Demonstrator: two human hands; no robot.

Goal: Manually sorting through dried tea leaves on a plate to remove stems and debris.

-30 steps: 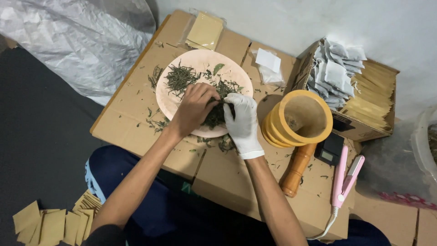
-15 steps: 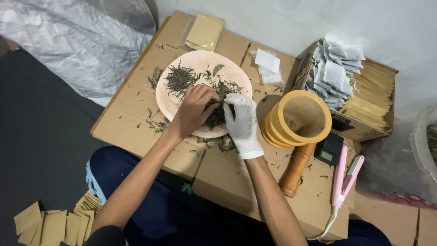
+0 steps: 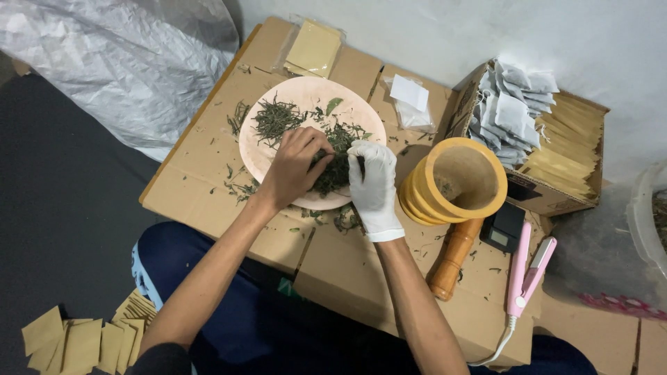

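Both hands — left hand (image 3: pixel 295 167) bare, right hand (image 3: pixel 374 182) gloved — pinching dried herbs (image 3: pixel 332 167) on plate (image 3: pixel 313 94).

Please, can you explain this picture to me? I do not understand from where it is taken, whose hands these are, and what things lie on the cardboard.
A camera on the person's head looks down at their own two hands. The bare left hand and the gloved right hand both pinch dried green leaves on a pale pink plate. The plate rests on flattened cardboard. Beside it stand a yellow mortar, a wooden pestle, a pink clamp-like tool and a box of small sachets.
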